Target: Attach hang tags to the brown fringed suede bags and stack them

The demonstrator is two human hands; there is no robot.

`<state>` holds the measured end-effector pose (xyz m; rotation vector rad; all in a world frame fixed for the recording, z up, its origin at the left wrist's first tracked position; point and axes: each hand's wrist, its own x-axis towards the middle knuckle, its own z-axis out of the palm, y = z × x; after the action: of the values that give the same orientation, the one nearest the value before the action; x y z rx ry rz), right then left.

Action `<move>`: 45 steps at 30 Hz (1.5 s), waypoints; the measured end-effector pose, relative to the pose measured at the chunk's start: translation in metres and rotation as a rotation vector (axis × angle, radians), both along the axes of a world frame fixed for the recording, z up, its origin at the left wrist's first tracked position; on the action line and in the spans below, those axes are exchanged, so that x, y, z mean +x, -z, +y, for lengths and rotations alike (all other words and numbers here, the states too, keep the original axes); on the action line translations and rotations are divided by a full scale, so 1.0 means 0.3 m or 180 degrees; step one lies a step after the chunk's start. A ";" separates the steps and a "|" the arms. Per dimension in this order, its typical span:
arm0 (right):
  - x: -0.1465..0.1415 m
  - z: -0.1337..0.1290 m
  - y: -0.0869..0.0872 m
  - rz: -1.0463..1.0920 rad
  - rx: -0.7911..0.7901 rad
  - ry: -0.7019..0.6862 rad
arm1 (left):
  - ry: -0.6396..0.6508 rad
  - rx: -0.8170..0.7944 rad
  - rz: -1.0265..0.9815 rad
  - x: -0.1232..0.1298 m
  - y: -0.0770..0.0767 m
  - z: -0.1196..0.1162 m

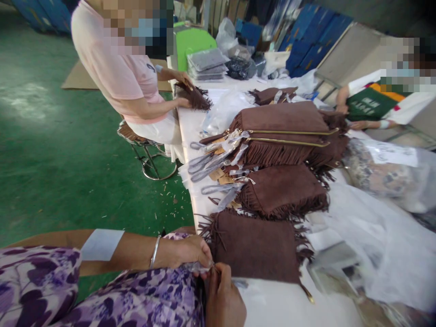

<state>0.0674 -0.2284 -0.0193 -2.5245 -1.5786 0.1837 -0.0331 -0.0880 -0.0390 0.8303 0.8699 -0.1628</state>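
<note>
"Fingers of the left hand (190, 252) are clamped on some crumpled clear plastic (195, 267), yes?"

"Yes. On the right hand (225, 297), thumb and forefinger are pinched together on a thin piece (214, 269) (too small to name). The wrist is cut off by the lower edge."

"And where is the bag?"

"One brown fringed bag (257, 247) lies flat on the white table (269, 302), just beside the hands. Its near corner is partly hidden by fingers, so I cannot tell if they touch it."

"Behind it?"

"Another fringed bag (282, 188), then a pile of bags (282, 116). Their grey straps (200, 170) overlap and are hard to count."
</note>
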 end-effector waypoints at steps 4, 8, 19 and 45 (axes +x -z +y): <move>-0.007 -0.006 0.002 0.0099 0.0123 -0.0036 | 0.0082 0.0295 0.0044 0.011 -0.002 -0.010; -0.023 -0.023 0.025 0.0194 0.0521 -0.0172 | 0.0013 0.0428 0.0145 0.018 -0.018 -0.016; -0.003 -0.059 0.023 0.0393 0.0821 -0.0667 | -0.0039 -0.0224 -0.0159 -0.011 -0.041 -0.005; -0.033 -0.111 0.106 0.1320 0.1273 0.0439 | 0.0212 0.2687 0.0019 -0.105 -0.065 -0.008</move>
<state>0.0576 -0.2618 -0.0510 -2.1058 -1.1458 0.3149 -0.0645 -0.0905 -0.0194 1.6444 0.9183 0.1632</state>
